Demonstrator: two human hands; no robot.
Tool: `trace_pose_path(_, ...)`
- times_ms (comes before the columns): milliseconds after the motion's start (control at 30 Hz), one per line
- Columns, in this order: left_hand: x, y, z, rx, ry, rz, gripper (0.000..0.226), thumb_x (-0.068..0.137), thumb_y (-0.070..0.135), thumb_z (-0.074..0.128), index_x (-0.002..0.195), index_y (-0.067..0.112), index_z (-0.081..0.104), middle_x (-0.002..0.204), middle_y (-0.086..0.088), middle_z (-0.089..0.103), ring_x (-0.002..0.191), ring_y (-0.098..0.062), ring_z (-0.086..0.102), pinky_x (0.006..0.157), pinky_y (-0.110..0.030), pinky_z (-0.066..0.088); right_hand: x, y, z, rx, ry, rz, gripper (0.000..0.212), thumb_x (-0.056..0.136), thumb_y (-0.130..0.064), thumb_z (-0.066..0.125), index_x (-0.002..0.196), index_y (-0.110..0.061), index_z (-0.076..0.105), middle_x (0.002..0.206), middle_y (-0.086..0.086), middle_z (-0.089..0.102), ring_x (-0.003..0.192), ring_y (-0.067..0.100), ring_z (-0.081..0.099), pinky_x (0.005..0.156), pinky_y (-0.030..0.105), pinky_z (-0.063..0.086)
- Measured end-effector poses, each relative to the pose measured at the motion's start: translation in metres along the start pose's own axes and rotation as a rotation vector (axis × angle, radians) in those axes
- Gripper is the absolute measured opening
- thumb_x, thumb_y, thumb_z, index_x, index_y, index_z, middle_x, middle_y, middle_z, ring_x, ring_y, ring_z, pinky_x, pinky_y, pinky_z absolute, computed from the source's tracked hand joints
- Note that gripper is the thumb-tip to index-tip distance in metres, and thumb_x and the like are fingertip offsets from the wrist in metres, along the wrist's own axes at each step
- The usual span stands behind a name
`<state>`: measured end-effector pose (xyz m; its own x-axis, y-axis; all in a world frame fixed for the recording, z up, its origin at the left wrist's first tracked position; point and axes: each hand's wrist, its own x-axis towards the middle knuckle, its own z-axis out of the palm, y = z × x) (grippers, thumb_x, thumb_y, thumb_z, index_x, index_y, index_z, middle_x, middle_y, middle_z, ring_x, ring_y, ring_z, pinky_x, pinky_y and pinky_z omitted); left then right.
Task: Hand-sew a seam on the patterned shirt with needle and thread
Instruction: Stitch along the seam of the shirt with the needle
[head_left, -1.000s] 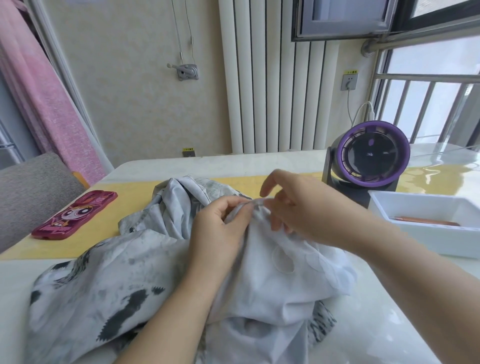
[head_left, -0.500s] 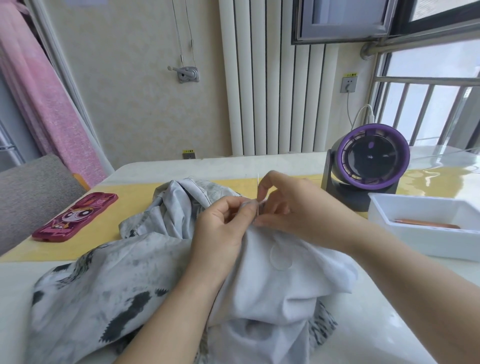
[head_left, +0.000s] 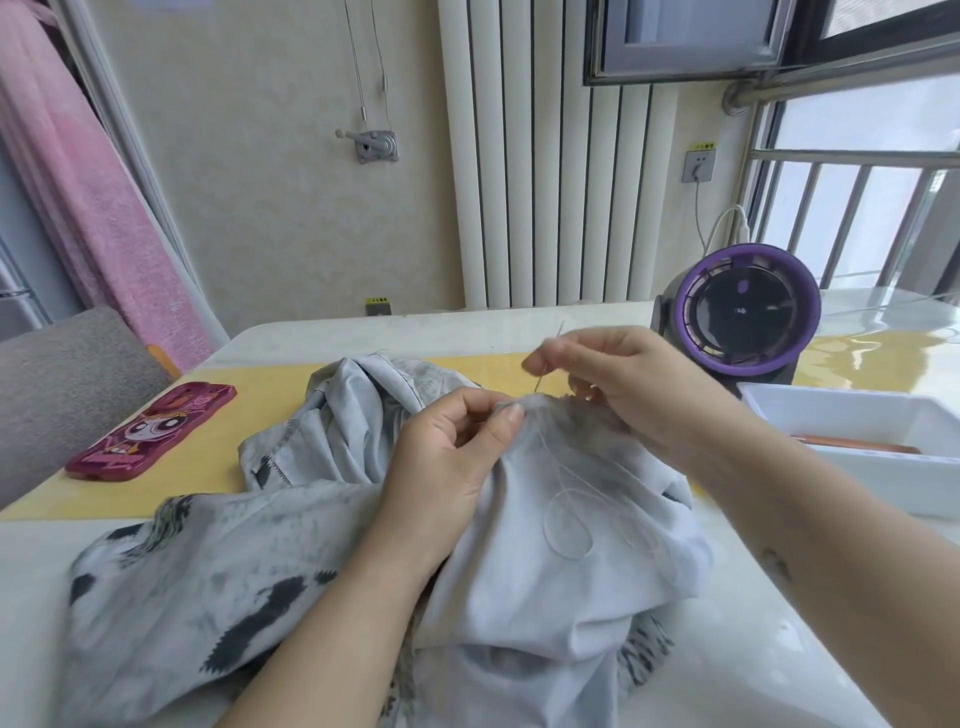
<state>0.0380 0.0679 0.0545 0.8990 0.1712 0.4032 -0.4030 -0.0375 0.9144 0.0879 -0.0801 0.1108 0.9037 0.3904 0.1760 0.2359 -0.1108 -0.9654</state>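
Observation:
The light grey shirt (head_left: 291, 561) with dark brush-like marks lies bunched on the table in front of me. My left hand (head_left: 447, 462) pinches a raised fold of it between thumb and fingers. Just right of that fold my right hand (head_left: 618, 384) pinches a thin needle (head_left: 549, 358), which stands nearly upright above the cloth. Pale thread (head_left: 566, 525) lies in loose loops on the shirt below the fold.
A pink phone case (head_left: 156, 428) lies at the left on the yellow mat (head_left: 218, 457). A purple desk fan (head_left: 743, 312) stands at the back right, with a white tray (head_left: 852, 426) in front of it. A grey chair back (head_left: 62, 374) is at far left.
My right hand has lifted from the fold and drawn the needle up and to the right out of the cloth. My left hand keeps its pinch on the fold.

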Motion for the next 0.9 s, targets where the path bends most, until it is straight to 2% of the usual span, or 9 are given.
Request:
trace_pose_path(167, 0.0, 0.001, 0.0, 0.012, 0.006, -0.019, 0.014, 0.087, 0.011, 0.061, 0.078, 0.02, 0.066, 0.069, 0.014, 0.064, 0.07, 0.0, 0.056, 0.07, -0.011, 0.045, 0.004, -0.008, -0.012, 0.904, 0.043, 0.175, 0.034, 0.102, -0.015, 0.033, 0.07, -0.012, 0.046, 0.073, 0.007, 0.065, 0.064, 0.02, 0.069, 0.052, 0.023, 0.054)
trace_pose_path(233, 0.0, 0.001, -0.001, 0.019, 0.008, -0.02, 0.014, 0.087, 0.011, 0.061, 0.077, 0.02, 0.066, 0.068, 0.014, 0.063, 0.07, -0.001, 0.056, 0.069, -0.011, 0.045, 0.005, -0.005, -0.012, 0.712, 0.067, 0.043, 0.034, 0.102, -0.017, 0.033, 0.07, -0.013, 0.047, 0.078, 0.006, 0.069, 0.09, 0.024, 0.068, 0.076, 0.037, 0.055)
trace_pose_path(400, 0.0, -0.001, -0.001, -0.001, 0.02, -0.043, 0.013, 0.088, 0.01, 0.06, 0.078, 0.018, 0.065, 0.067, 0.012, 0.061, 0.07, -0.001, 0.054, 0.068, -0.01, 0.044, 0.009, 0.014, -0.018, -0.867, 0.222, -0.396, 0.032, 0.1, -0.025, 0.033, 0.071, -0.02, 0.047, 0.062, -0.006, 0.061, 0.078, 0.012, 0.052, 0.098, 0.039, 0.035)
trace_pose_path(467, 0.001, -0.001, -0.001, -0.013, 0.027, -0.054, 0.013, 0.088, 0.011, 0.06, 0.079, 0.017, 0.065, 0.069, 0.01, 0.061, 0.071, -0.003, 0.054, 0.068, -0.011, 0.043, 0.01, 0.008, -0.024, -0.748, 0.177, -0.268, 0.032, 0.099, -0.025, 0.036, 0.069, -0.018, 0.045, 0.05, -0.007, 0.049, 0.054, 0.013, 0.043, 0.07, 0.03, 0.043)
trace_pose_path(533, 0.001, -0.002, -0.001, -0.014, 0.035, -0.06, 0.012, 0.088, 0.012, 0.06, 0.079, 0.018, 0.066, 0.07, 0.009, 0.061, 0.072, -0.004, 0.054, 0.069, -0.011, 0.043, 0.009, -0.003, -0.029, -0.161, 0.077, -0.058, 0.031, 0.1, -0.019, 0.037, 0.071, -0.013, 0.046, 0.044, -0.005, 0.037, 0.043, 0.014, 0.034, 0.05, 0.025, 0.032)
trace_pose_path(600, 0.001, -0.002, 0.0, -0.013, 0.035, -0.065, 0.012, 0.087, 0.012, 0.061, 0.079, 0.019, 0.066, 0.07, 0.009, 0.062, 0.072, -0.004, 0.054, 0.07, -0.012, 0.044, 0.006, -0.012, -0.03, 0.407, -0.018, 0.02, 0.03, 0.101, -0.017, 0.034, 0.073, -0.013, 0.045, 0.041, -0.004, 0.035, 0.045, 0.016, 0.051, 0.054, 0.026, 0.041)
trace_pose_path(667, 0.001, -0.003, 0.0, -0.011, 0.036, -0.068, 0.013, 0.088, 0.011, 0.061, 0.078, 0.019, 0.066, 0.068, 0.011, 0.063, 0.071, -0.002, 0.055, 0.07, -0.012, 0.045, 0.006, -0.013, -0.027, 0.657, -0.045, -0.015, 0.031, 0.101, -0.019, 0.032, 0.072, -0.016, 0.043, 0.049, -0.002, 0.051, 0.081, 0.023, 0.07, 0.079, 0.033, 0.054)
trace_pose_path(733, 0.001, -0.003, 0.0, -0.008, 0.039, -0.069, 0.013, 0.088, 0.011, 0.061, 0.079, 0.019, 0.066, 0.068, 0.012, 0.063, 0.071, -0.002, 0.056, 0.07, -0.011, 0.045, 0.009, -0.008, -0.021, 0.607, -0.019, -0.076, 0.032, 0.101, -0.02, 0.034, 0.07, -0.018, 0.043, 0.082, 0.001, 0.071, 0.113, 0.02, 0.06, 0.1, 0.042, 0.044)
trace_pose_path(900, 0.001, -0.004, -0.001, -0.005, 0.033, -0.077, 0.011, 0.088, 0.014, 0.061, 0.08, 0.018, 0.066, 0.07, 0.01, 0.064, 0.071, -0.003, 0.056, 0.071, -0.014, 0.045, 0.013, 0.015, -0.02, -0.335, 0.181, -0.223, 0.031, 0.099, -0.03, 0.042, 0.071, -0.021, 0.053, 0.113, 0.019, 0.064, 0.105, 0.026, 0.057, 0.096, 0.041, 0.038)
